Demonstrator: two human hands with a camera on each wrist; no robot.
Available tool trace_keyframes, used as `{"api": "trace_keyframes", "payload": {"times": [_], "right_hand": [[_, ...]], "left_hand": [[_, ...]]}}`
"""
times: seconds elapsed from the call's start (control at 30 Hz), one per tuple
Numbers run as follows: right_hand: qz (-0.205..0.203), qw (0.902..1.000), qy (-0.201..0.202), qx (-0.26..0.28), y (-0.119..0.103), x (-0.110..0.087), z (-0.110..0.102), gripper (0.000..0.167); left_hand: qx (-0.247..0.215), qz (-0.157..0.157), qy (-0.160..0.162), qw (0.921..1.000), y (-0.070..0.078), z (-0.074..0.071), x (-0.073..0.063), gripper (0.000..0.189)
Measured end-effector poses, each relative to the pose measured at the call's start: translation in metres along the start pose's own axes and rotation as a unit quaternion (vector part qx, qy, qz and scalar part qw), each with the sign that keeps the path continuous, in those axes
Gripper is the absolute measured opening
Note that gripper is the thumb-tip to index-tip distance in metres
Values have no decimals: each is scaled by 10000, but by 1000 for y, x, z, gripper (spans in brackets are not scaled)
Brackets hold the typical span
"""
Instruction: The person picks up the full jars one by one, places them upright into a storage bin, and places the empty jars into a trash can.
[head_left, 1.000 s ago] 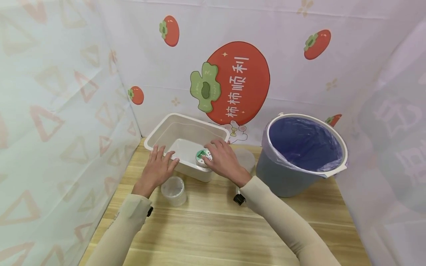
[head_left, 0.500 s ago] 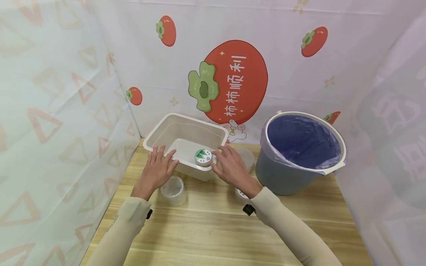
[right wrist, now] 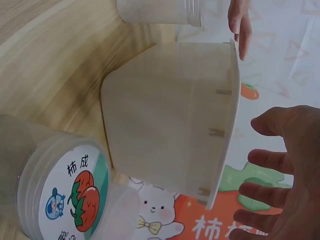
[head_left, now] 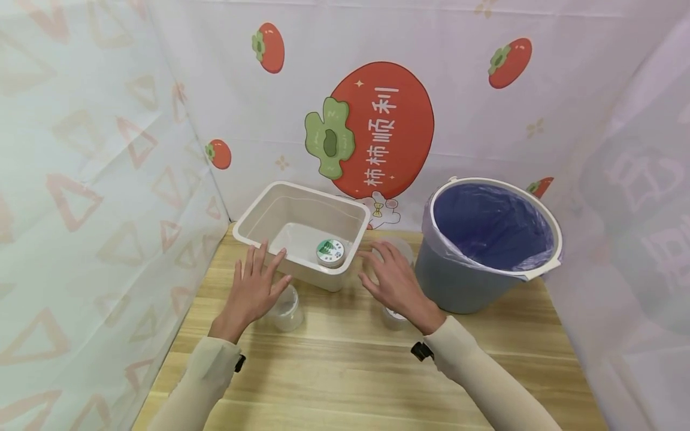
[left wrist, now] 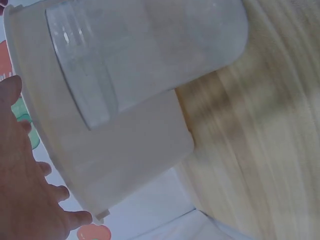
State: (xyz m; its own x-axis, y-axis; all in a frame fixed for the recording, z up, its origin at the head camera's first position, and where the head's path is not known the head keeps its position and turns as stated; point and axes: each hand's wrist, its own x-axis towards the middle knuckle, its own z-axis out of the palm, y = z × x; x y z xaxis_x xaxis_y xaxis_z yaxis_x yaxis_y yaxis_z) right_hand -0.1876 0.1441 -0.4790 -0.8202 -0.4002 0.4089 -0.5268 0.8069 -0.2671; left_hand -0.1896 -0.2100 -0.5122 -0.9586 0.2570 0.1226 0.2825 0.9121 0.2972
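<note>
A round container with a green-and-white lid (head_left: 330, 252) sits inside the white rectangular tub (head_left: 307, 272), at its front right corner. My left hand (head_left: 250, 293) has its fingers spread at the tub's front rim, over a clear jar (head_left: 289, 311) partly covered by that hand in the head view. To the right of the tub, my right hand (head_left: 396, 284) hovers with loosely bent fingers and holds nothing. Below it stands a jar with a persimmon-printed lid (right wrist: 77, 195), mostly hidden by the wrist in the head view.
A blue-grey bin (head_left: 463, 287) with a dark bag liner stands at the right. A translucent round container (head_left: 403, 246) is behind my right hand. Printed cloth walls (head_left: 259, 120) enclose the wooden table (head_left: 334, 377) at the back and sides.
My right hand has let go of the lidded container in the tub and moved out past the tub's right rim. My left hand has shifted slightly at the front rim.
</note>
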Motion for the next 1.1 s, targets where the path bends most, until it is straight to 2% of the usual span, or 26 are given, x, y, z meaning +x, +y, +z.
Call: {"api": "trace_keyframes", "payload": {"times": [0.13, 0.2, 0.4, 0.57, 0.67, 0.9, 1.1], "right_hand": [[-58, 9998, 119, -164, 1, -5, -7, 43], [-106, 9995, 225, -206, 1, -7, -12, 42], [-197, 9979, 518, -348, 0, -15, -31, 43], [-1, 9984, 443, -344, -5, -21, -50, 45], [107, 9986, 408, -315, -7, -25, -63, 47], [52, 9960, 863, -233, -2, -36, -86, 48], [308, 9912, 1220, -413, 16, -48, -106, 46]], "left_hand": [[24, 132, 334, 9994, -1, 7, -9, 71], [18, 149, 389, 9991, 0, 10, -14, 72], [-91, 14, 189, 9998, 5, 18, -23, 76], [-75, -17, 127, 9999, 6, 28, -30, 81], [-87, 31, 207, 9997, 6, 35, -34, 83], [-58, 180, 463, 9987, 8, 45, -41, 83], [-84, 315, 685, 9971, 9, 50, -44, 84]]}}
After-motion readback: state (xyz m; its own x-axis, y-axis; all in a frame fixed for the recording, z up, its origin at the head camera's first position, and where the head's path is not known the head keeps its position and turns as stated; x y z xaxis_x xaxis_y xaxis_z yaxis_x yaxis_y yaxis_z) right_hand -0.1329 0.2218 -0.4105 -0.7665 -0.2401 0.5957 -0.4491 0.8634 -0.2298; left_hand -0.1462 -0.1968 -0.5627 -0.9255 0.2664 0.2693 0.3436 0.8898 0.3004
